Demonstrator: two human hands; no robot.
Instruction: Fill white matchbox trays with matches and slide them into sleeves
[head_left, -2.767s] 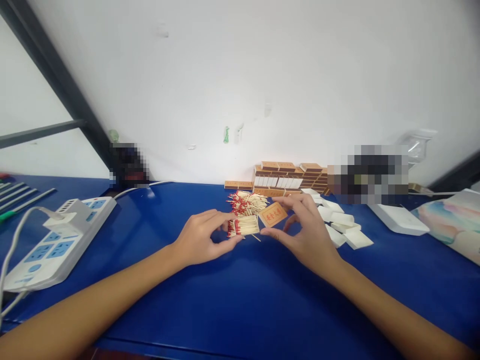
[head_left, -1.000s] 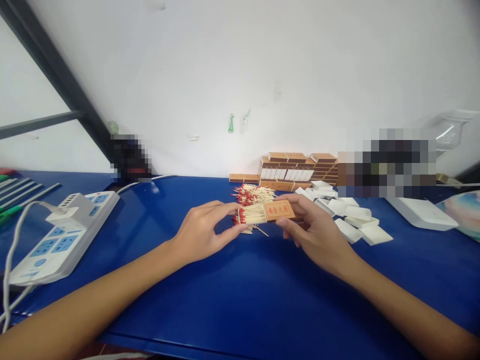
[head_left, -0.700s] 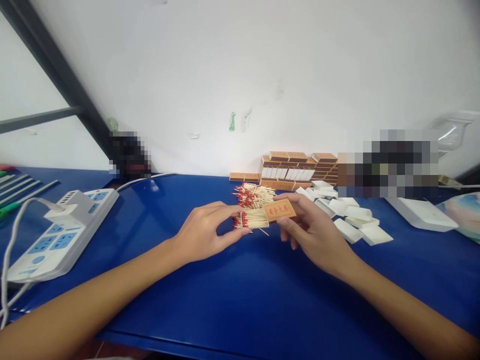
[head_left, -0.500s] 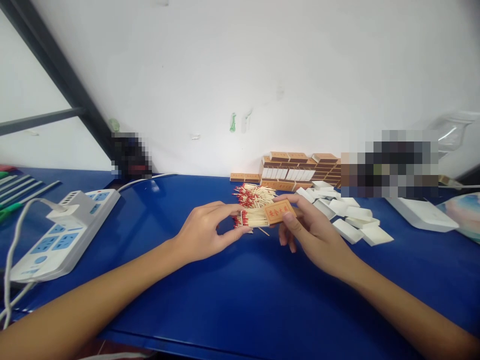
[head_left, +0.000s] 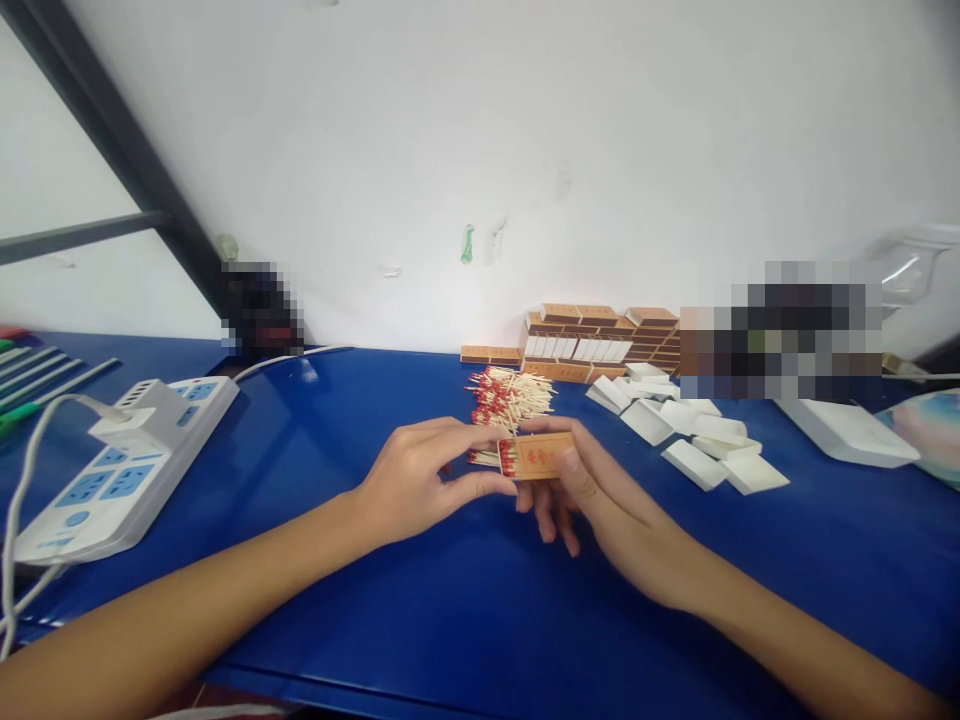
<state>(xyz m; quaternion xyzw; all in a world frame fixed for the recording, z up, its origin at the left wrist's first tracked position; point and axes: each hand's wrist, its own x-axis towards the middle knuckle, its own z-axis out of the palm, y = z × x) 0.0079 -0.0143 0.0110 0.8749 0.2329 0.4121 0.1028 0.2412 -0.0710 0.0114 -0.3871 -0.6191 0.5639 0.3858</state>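
Between my hands is an orange matchbox (head_left: 541, 457), held over the blue table. Red-tipped matches (head_left: 508, 459) show in the short stretch of tray that sticks out of the sleeve's left end. My left hand (head_left: 420, 475) pinches that tray end between thumb and fingers. Around the sleeve, my right hand (head_left: 604, 490) is closed, its thumb on the printed face and its other fingers behind and below. Just beyond the matchbox lies a pile of loose matches (head_left: 510, 395), heads mostly to the left; its near part is hidden by my hands and the box.
Stacked matchboxes (head_left: 600, 345) stand against the wall. Several white matchbox trays (head_left: 705, 447) lie scattered at the right, near a larger white box (head_left: 847, 430). A white power strip (head_left: 150, 480) with a cable sits at the left, beside thin rods (head_left: 52, 380).
The sleeve has slid left over the match-filled tray, covering most of it. Both hands and the matchbox have come slightly nearer to me.
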